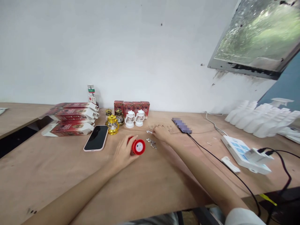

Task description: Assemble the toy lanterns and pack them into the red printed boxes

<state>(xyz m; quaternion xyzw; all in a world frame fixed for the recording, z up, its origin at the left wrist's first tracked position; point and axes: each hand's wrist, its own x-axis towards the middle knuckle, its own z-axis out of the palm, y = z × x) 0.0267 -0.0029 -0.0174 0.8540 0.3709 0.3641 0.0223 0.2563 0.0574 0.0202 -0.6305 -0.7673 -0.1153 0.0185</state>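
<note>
My left hand (125, 151) grips a small red lantern (138, 147) lying on its side, its round base with a white centre turned toward me. Just right of it, several silver button cells (151, 142) lie loose on the table. My right hand (161, 132) is down on the tabletop beyond the cells, fingers bent together at some small white pieces (149, 132); what its fingertips hold is hidden. Behind my left hand stand a gold lantern (113, 125), two dark bronze lanterns (119, 117) and two white lanterns (130, 119).
Several small red boxes (128, 107) stand against the wall. Flattened red cartons (72, 120) are stacked left, beside a phone (96, 138) and a bottle (91, 93). Rightward lie a cabled phone (182, 125), a white power strip (243, 154) and white plastic parts (255, 118).
</note>
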